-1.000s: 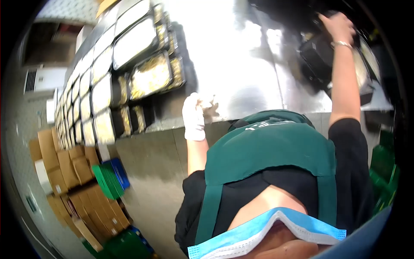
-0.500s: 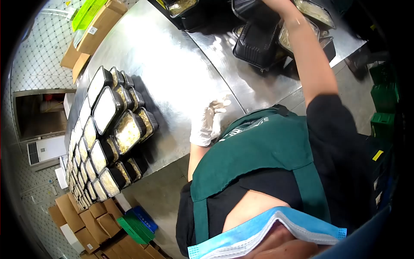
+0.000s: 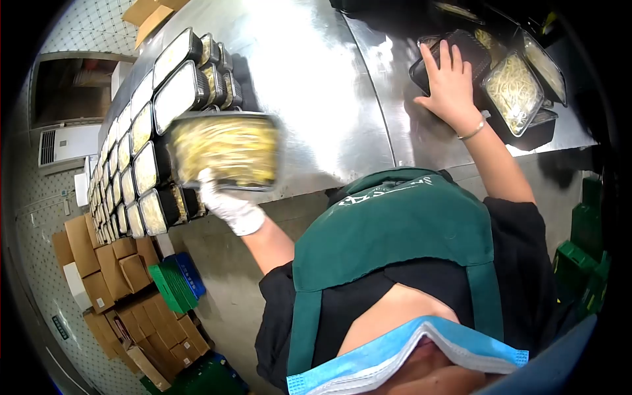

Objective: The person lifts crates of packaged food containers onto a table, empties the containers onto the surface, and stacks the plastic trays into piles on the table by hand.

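Note:
My gloved left hand (image 3: 227,204) grips the near edge of a black plastic food tray (image 3: 227,151), filled with pale yellow strands under clear film. This tray is tilted towards me and slightly blurred, in front of stacked filled trays (image 3: 178,92) at the table's left. My bare right hand (image 3: 453,82) lies with fingers spread over a dark tray (image 3: 421,69) at the upper right. Its palm side is hidden. Right of that hand, a filled tray (image 3: 515,92) of pale strands leans among other trays.
The steel table (image 3: 316,79) has a seam between the two tray groups. Cardboard boxes (image 3: 131,270) and a green crate (image 3: 174,283) stand on the floor at lower left. More green crates (image 3: 579,276) are at the right.
My left hand has gone from beside the apron to the left stack and now holds a filled tray. My right hand has drawn nearer, onto a dark tray. The view has shifted.

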`<state>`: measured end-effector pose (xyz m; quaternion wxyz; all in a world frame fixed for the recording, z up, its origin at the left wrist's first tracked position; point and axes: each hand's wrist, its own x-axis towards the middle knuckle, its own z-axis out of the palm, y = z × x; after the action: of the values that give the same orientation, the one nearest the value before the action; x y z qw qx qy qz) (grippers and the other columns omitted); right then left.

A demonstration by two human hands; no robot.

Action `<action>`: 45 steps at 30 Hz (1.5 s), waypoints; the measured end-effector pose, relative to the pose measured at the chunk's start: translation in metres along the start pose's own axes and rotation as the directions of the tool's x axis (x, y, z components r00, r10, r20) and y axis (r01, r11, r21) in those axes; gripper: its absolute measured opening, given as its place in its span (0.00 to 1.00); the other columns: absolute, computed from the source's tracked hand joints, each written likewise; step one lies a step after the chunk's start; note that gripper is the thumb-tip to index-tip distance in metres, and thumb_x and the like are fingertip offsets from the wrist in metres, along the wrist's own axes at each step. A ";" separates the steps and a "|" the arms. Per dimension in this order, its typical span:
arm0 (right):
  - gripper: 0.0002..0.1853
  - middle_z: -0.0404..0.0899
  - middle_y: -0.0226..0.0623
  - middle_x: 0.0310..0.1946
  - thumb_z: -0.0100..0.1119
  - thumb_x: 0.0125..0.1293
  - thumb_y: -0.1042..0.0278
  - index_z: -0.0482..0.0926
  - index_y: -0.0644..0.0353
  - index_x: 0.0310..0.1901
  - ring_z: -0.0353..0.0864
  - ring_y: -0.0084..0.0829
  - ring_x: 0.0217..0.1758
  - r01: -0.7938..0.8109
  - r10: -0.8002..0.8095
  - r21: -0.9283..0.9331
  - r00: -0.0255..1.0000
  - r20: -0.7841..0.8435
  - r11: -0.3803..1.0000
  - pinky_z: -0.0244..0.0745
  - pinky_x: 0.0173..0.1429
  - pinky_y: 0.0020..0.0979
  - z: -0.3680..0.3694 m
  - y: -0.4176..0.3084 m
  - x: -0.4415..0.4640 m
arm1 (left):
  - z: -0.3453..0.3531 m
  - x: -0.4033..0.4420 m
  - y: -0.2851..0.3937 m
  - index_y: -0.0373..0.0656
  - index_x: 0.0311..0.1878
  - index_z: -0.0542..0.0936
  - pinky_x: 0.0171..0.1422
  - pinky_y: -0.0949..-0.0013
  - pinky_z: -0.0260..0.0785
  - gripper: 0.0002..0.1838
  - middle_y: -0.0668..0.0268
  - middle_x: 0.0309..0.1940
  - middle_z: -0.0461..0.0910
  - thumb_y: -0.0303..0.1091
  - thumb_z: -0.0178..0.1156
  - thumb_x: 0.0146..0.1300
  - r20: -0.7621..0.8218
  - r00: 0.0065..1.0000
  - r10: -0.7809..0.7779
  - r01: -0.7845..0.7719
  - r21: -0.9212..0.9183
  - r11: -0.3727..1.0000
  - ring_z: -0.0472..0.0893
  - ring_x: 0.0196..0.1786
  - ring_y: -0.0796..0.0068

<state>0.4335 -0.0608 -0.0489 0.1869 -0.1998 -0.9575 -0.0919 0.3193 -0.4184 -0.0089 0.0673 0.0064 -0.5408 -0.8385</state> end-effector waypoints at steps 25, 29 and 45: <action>0.18 0.75 0.47 0.42 0.42 0.64 0.59 0.70 0.70 0.41 0.77 0.25 0.32 -0.111 0.446 0.575 0.520 0.728 -0.811 0.65 0.29 0.21 0.033 0.105 -0.101 | 0.015 -0.058 -0.189 0.31 0.52 0.64 0.41 0.65 0.70 0.25 0.52 0.43 0.73 0.38 0.56 0.56 0.440 0.561 -0.701 0.664 0.267 0.699 0.75 0.41 0.63; 0.15 0.77 0.51 0.34 0.44 0.62 0.64 0.72 0.71 0.37 0.76 0.26 0.29 -0.243 0.461 0.725 0.634 0.622 -0.644 0.65 0.28 0.21 -0.015 0.054 -0.099 | 0.013 -0.068 -0.170 0.32 0.51 0.66 0.39 0.67 0.70 0.23 0.56 0.40 0.74 0.35 0.57 0.55 0.428 0.588 -0.687 0.656 0.244 0.714 0.76 0.39 0.67; 0.21 0.77 0.31 0.21 0.44 0.62 0.48 0.73 0.60 0.28 0.77 0.19 0.25 -0.728 -0.810 0.677 0.331 0.484 0.108 0.64 0.24 0.17 -0.023 -0.292 -0.025 | -0.176 -0.046 -0.049 0.36 0.55 0.63 0.58 0.63 0.62 0.22 0.59 0.55 0.64 0.38 0.46 0.61 -0.251 0.871 -0.423 0.367 -0.240 0.898 0.67 0.54 0.64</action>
<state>0.3401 -0.3384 -0.0675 -0.3353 0.0193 -0.6279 0.7021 0.3746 -0.5524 -0.1291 -0.0257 0.2367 -0.4313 -0.8702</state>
